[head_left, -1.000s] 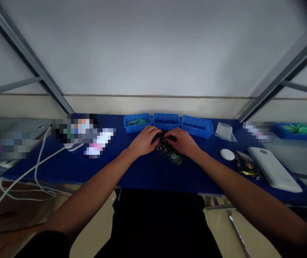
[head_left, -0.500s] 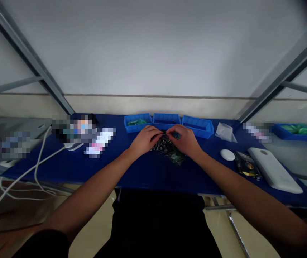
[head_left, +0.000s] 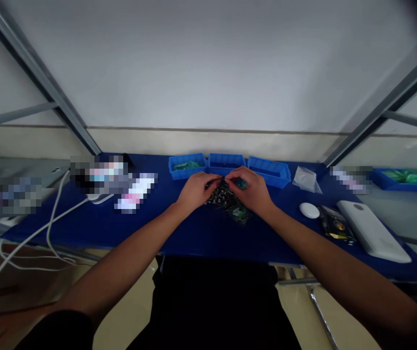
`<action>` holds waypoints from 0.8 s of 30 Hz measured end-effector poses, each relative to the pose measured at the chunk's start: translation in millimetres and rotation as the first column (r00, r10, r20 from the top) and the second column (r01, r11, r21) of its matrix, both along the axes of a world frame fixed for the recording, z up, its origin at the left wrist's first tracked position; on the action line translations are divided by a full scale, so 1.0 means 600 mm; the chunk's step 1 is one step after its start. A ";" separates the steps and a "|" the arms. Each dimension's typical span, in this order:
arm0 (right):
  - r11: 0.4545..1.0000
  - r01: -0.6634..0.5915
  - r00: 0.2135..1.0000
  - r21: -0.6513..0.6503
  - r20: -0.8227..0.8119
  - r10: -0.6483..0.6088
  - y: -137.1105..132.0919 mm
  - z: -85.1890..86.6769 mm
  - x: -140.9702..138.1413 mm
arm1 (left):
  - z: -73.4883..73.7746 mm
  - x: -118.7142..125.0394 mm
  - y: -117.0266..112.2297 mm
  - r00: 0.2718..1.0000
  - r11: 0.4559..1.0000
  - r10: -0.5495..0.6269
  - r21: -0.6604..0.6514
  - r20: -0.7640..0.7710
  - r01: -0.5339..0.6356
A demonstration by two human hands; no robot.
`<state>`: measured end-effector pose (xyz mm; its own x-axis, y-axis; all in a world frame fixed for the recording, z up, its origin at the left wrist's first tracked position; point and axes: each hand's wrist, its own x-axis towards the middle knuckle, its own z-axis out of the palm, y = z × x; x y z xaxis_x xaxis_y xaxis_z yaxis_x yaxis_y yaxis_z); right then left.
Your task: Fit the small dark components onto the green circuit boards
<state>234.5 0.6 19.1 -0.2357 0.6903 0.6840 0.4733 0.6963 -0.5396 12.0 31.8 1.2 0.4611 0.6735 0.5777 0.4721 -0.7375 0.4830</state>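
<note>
Two bare hands are positioned over a blue table [head_left: 208,238]. One pile of small metal parts [head_left: 220,198] is located on the table between and just below the left hand [head_left: 195,189] and the right hand [head_left: 252,190]; its pieces are too small and too crowded to be counted. Three blue bins are set in a row behind the hands: a left bin [head_left: 189,174] with green material inside, a middle bin [head_left: 220,171] and a right bin [head_left: 267,179]. A fourth blue bin [head_left: 412,186] is seen at the far right. One clear bag [head_left: 305,179], one white rounded object [head_left: 309,210], one black packet [head_left: 335,224] and one white oblong device [head_left: 373,231] are placed to the right.

Slender shafts in the pile are pointed in several directions; no single axis is shared. The pile is extended toward the near right, where it is met by a clear, green-tinted bag [head_left: 240,215]. The long axis of the white oblong device is slanted, its near end turned outward to the right.

The fingers of both hands are curled, with each thumb brought close to the forefinger and the fingertips nearly joined. Something small and dark is seen there, but whether it is gripped, and by which hand, cannot be told. Part of the pile is covered by the hands. Items at the left are obscured by pixelation.
</note>
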 end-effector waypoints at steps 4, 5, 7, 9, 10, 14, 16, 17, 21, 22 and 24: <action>1.000 0.003 1.000 -0.019 0.007 -0.003 0.000 -0.002 0.000 | 0.003 0.005 -0.009 0.988 0.986 -0.105 -0.119 0.110 0.118; 1.000 0.004 1.000 -0.029 0.011 -0.004 0.000 -0.004 0.000 | 0.004 0.007 -0.011 0.981 0.977 -0.141 -0.140 0.133 0.160; 0.999 -0.003 1.000 -0.036 0.014 0.003 0.002 -0.007 0.000 | 0.003 0.010 -0.012 0.969 0.963 -0.174 -0.174 0.174 0.204; 0.999 -0.022 1.000 -0.031 0.020 0.023 0.004 -0.009 0.000 | 0.002 0.011 -0.011 0.964 0.958 -0.152 -0.207 0.219 0.198; 0.999 -0.034 0.999 -0.032 0.024 0.035 0.004 -0.010 0.000 | 0.001 0.011 -0.009 0.962 0.957 -0.129 -0.225 0.242 0.185; 0.999 -0.029 0.999 -0.025 0.031 0.030 0.005 -0.011 -0.002 | -0.006 0.007 0.002 0.940 0.940 -0.061 -0.297 0.336 0.167; 1.000 -0.012 0.999 -0.004 0.039 0.012 0.005 -0.010 -0.002 | -0.010 0.004 0.006 0.923 0.929 -0.027 -0.331 0.384 0.164; 1.000 -0.004 0.999 0.009 0.045 0.004 0.005 -0.010 -0.002 | -0.012 0.004 0.007 0.914 0.923 -0.016 -0.345 0.404 0.169; 0.999 0.016 0.998 0.030 0.060 -0.017 0.006 -0.013 -0.001 | -0.017 0.004 0.009 0.891 0.910 0.005 -0.372 0.453 0.184; 1.000 0.017 0.999 0.025 0.050 -0.019 0.007 -0.014 -0.001 | -0.017 0.005 0.008 0.893 0.914 0.017 -0.369 0.451 0.168; 1.000 0.016 1.000 0.004 0.011 -0.016 0.008 -0.016 0.000 | -0.014 0.006 0.007 0.905 0.930 0.031 -0.343 0.424 0.129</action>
<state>234.3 5.2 9.7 -0.2320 0.6914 0.6842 0.4905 0.6906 -0.5315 15.5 35.8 -7.3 0.2700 0.8520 0.4486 0.1369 -0.4952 0.8580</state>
